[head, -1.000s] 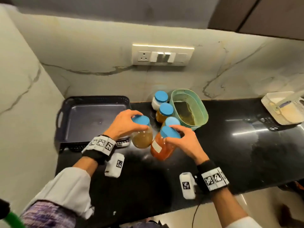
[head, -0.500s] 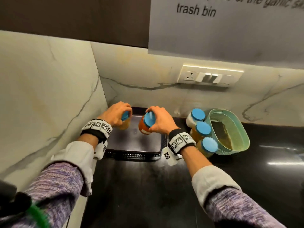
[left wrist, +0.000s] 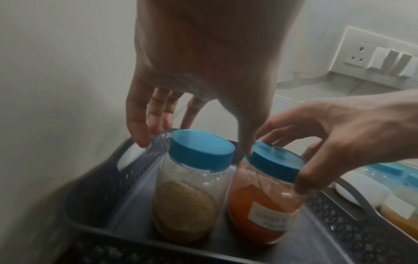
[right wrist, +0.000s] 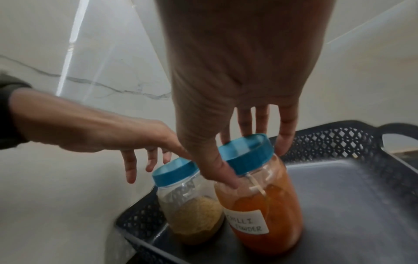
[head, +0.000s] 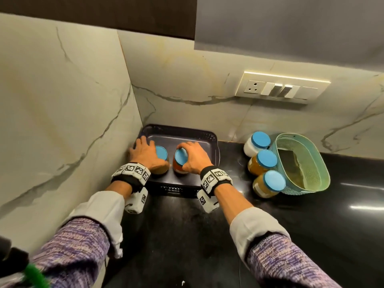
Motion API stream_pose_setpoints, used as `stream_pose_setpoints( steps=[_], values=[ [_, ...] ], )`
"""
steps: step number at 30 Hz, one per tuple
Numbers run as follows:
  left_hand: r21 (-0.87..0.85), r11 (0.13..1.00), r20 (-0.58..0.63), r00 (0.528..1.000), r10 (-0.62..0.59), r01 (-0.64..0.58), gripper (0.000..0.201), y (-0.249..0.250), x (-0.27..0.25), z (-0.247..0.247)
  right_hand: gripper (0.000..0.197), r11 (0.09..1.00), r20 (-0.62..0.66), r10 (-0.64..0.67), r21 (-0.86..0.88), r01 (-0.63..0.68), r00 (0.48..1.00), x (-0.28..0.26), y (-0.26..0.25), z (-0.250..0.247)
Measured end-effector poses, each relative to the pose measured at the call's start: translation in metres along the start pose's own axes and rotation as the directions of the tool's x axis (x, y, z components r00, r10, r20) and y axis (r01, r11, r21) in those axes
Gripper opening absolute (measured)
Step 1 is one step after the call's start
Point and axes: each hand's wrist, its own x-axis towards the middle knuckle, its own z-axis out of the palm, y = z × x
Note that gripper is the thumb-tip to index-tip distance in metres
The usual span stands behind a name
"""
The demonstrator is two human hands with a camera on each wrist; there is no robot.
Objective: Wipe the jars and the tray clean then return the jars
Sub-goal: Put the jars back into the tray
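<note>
Jars are going back into the dark perforated tray point(head: 209, 136), and two have just landed: a second ago both were lifted off the black surface point(head: 207, 235) beside the tray, half a second ago they hung over it, and now they stand upright on its floor at the near left end, side by side. Nearest, the right hand point(head: 194, 157) keeps its grip on the chilli powder jar point(right wrist: 263, 210), thumb and fingers curled round the blue lid. Just left of it, the left hand point(head: 145, 152) has let go of the brown-powder jar point(left wrist: 187, 205); its fingers are spread and relaxed above and behind the lid, holding nothing. That jar stands close to the tray's left wall.

So the return step is under way, two of five done, judging by the count. Farther right, three more blue-lidded jars point(head: 264, 163) wait on the surface, pressed against a green basket point(head: 324, 175). Behind everything, a switch panel point(head: 280, 88) sits on the marble wall.
</note>
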Motion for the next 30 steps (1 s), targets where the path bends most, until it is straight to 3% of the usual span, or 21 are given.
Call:
stream_pose_setpoints(
  steps=[2,5,9,11,15,21,26,30],
  values=[
    [-0.056,0.995,-0.087,0.992,-0.088,0.083,0.11,0.01,-0.002,-0.002,0.071,1.0,0.016,-0.003,-0.023,0.003,1.0,0.003,-0.003,0.001],
    [-0.042,0.996,-0.071,0.994,-0.083,0.08,0.086,0.018,0.0,-0.002,0.075,0.999,-0.003,0.033,-0.041,-0.033,0.999,0.005,-0.001,0.001],
    [-0.091,0.976,-0.051,0.98,0.192,-0.196,0.057,0.007,0.014,-0.006,0.071,0.997,-0.053,0.07,0.03,-0.069,0.996,0.009,0.005,-0.003],
    [-0.085,0.952,0.0,0.955,0.295,-0.294,0.068,0.0,0.02,-0.012,0.07,0.995,-0.076,0.086,0.049,-0.082,0.993,0.012,0.008,-0.006],
    [-0.082,0.97,0.074,0.969,0.235,-0.229,0.101,-0.009,0.02,-0.016,0.067,0.995,-0.07,0.087,0.057,-0.083,0.994,0.017,0.008,-0.009],
    [-0.228,0.949,-0.095,0.975,0.199,-0.216,0.062,-0.014,0.026,-0.014,0.07,0.991,-0.069,0.092,0.099,-0.085,0.993,0.028,0.006,-0.009],
    [-0.259,0.936,-0.253,0.952,0.173,-0.238,0.065,-0.011,0.053,-0.028,0.071,0.988,-0.113,0.092,0.134,-0.076,0.989,0.054,0.0,-0.012],
    [-0.161,0.964,-0.266,0.95,0.164,-0.212,0.063,-0.002,0.086,-0.038,0.066,0.989,-0.154,0.071,0.136,-0.05,0.986,0.086,-0.006,-0.018]
  ],
)
